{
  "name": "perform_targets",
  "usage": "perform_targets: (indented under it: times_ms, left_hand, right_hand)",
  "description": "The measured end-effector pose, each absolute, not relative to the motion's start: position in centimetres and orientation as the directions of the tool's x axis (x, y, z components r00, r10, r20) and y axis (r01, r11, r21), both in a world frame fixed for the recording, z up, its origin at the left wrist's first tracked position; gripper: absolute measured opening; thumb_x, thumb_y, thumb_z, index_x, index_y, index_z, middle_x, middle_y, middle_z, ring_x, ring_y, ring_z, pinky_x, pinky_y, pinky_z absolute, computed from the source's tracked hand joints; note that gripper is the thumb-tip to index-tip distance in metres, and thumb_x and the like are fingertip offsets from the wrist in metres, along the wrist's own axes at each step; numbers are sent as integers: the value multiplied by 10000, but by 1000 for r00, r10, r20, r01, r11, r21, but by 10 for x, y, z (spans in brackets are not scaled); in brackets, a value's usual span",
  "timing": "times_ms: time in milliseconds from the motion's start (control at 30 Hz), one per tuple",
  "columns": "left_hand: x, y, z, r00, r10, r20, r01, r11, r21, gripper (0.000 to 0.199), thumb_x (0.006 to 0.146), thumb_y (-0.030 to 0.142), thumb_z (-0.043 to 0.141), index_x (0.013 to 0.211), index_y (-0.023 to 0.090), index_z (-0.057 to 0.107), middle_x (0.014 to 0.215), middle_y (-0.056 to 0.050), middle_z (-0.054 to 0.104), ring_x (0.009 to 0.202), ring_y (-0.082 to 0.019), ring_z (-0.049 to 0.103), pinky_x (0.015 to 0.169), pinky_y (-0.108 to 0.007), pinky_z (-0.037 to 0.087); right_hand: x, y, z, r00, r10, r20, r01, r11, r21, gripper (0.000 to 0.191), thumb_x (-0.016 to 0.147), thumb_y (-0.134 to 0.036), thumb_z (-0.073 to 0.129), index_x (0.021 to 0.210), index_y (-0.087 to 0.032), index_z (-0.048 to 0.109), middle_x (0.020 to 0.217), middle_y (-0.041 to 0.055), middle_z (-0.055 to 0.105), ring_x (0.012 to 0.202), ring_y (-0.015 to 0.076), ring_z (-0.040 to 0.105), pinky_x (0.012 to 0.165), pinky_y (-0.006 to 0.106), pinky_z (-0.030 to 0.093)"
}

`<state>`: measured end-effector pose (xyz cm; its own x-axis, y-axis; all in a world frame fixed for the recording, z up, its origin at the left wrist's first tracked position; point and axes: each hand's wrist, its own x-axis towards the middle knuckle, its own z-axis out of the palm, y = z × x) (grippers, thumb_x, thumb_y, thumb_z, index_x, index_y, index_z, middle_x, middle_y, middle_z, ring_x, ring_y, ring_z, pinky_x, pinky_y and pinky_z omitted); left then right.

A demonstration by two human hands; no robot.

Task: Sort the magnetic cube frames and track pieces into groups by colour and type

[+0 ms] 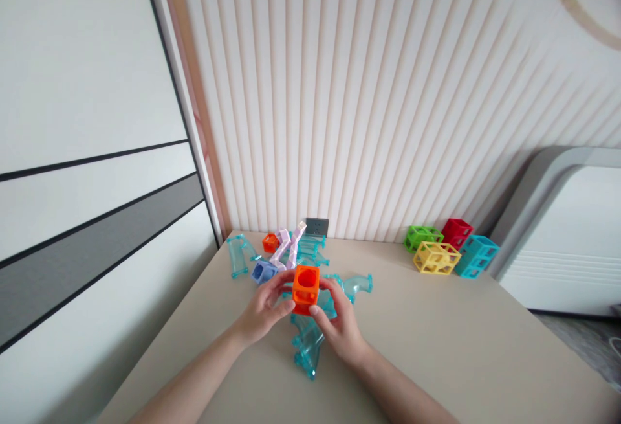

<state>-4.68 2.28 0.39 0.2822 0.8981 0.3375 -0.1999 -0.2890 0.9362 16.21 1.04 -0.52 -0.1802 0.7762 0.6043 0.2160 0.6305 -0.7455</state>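
In the head view, the orange block [305, 289] is between the two hands, over the middle of the worktop [427, 346]. Its underside and far side are hidden, so whether it touches anything below cannot be told. It also hides part of the blue tubes [309, 343] lying beyond and below it; where one tube ends and the next begins is hard to make out. Both forearms are cut off by the bottom edge.

The left hand [266, 307] is partly closed, gripping the block's left side, its thumb at the lower corner and its fingers higher up. The right hand [342, 323] is curled the same way on the right side, thumb at the lower right corner. Some fingertips on both hands are out of sight behind the block. A round opening shows in the block's upper face.

Beyond the block and to its left are the blue block [264, 272], the pink tubes [292, 252] and a red-orange piece [270, 243], which the pink tubes partly cover. More blue tubes lie at the far left. The socket [317, 226] is on the wall [363, 87] beyond the block. Well to its right are the green frame [422, 237], yellow frame [436, 257], red frame [457, 233] and teal frame [478, 256], close together and partly overlapping in view.
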Motion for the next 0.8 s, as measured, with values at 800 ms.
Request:
perform_targets:
  times_ms: [800]
  left_hand:
    - [-100,174,25,210,976,56,905,-216,367,204,810,359,666,992,267,666,1013,-36,774,990,-287,720,827,-316,508]
  right_hand:
    - [167,10,-8,-130,721,680,169,692,-702,401,961,-433,579,1324,-265,553,1128,90,681,1016,259,657,913,376,530]
